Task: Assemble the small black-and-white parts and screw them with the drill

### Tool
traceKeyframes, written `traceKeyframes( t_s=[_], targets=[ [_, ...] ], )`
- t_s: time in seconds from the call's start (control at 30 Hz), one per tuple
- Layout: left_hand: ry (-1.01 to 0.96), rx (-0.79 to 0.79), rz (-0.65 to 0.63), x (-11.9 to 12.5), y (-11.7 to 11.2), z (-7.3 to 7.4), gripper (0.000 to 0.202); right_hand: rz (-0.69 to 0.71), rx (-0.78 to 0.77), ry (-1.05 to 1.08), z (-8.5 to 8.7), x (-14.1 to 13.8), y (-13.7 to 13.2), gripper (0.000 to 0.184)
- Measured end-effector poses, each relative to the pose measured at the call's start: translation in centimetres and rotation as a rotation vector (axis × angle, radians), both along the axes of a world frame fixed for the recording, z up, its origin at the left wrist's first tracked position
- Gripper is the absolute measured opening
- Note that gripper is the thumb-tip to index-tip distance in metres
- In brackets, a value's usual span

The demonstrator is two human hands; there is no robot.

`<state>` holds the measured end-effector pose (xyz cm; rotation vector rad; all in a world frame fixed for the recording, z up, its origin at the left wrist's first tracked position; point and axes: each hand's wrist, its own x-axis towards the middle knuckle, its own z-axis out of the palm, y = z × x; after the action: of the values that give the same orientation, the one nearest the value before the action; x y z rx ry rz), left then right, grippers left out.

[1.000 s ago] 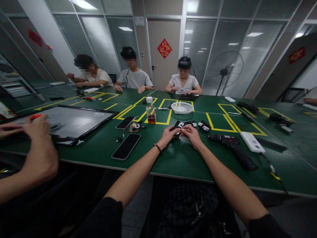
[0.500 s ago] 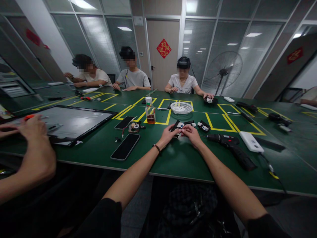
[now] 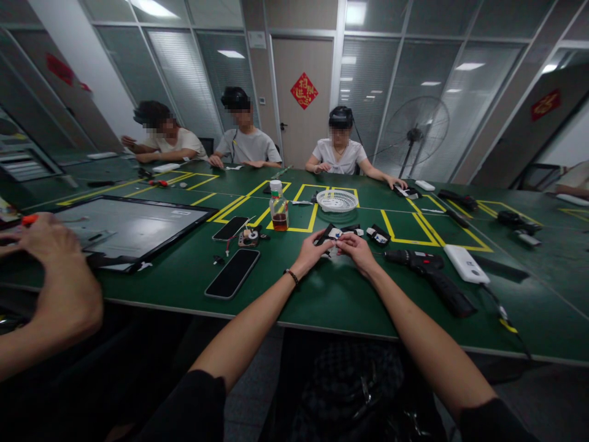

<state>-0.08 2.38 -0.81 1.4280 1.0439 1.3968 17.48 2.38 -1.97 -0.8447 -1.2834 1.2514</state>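
Observation:
My left hand point(image 3: 313, 250) and my right hand point(image 3: 355, 248) meet over the green table point(image 3: 331, 294), fingers pinched together on a small black and white part point(image 3: 335, 236) between them. What exactly the fingers grip is too small to make out. Another black and white part point(image 3: 379, 234) lies just right of my hands. A black power drill point(image 3: 432, 275) lies to the right of my right hand. A black phone point(image 3: 232, 272) lies face up to the left of my left hand.
A bottle of brown liquid point(image 3: 278, 210), a white basket point(image 3: 337, 199), a second phone point(image 3: 229, 228) and a white power bank point(image 3: 467, 263) lie around. A large dark panel point(image 3: 133, 224) lies at left, where a co-worker's hand point(image 3: 55, 270) works. Three people sit across.
My hands have stayed together on the small part. The person opposite has stretched an arm further right along the table. The co-worker's hand at left has shifted slightly left.

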Motion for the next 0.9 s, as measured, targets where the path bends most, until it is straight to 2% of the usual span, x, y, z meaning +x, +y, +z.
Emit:
traceKeyframes(
  t_s=[0.13,0.3,0.43,0.53,0.67,0.77,0.9],
  targets=[
    [-0.004,-0.001,-0.039,0.0,0.2,-0.3,0.053,-0.001,-0.016,0.017,0.0,-0.1,-0.1,0.036],
    [-0.116,-0.112,-0.168,0.3,0.4,-0.6,0.052,0.007,-0.023,0.040,0.0,-0.3,-0.1,0.037],
    [-0.165,-0.154,-0.117,0.1,0.7,-0.7,0.051,-0.002,-0.006,-0.009,-0.2,-0.1,0.0,0.037],
    [-0.176,-0.194,-0.071,-0.3,1.0,-0.7,0.051,-0.080,0.099,-0.249,-0.9,0.2,0.2,0.032],
    [-0.215,-0.213,-0.073,-0.5,1.1,-0.5,0.048,-0.131,0.359,-0.665,-2.1,0.1,0.3,0.023],
    [-0.214,-0.212,-0.076,-0.4,1.0,-0.4,0.048,-0.087,0.449,-0.808,-2.4,-0.3,0.2,0.018],
    [-0.189,-0.208,-0.081,-0.2,0.9,-0.5,0.049,-0.109,0.497,-0.899,-2.2,-0.7,0.1,0.006]
  ],
)
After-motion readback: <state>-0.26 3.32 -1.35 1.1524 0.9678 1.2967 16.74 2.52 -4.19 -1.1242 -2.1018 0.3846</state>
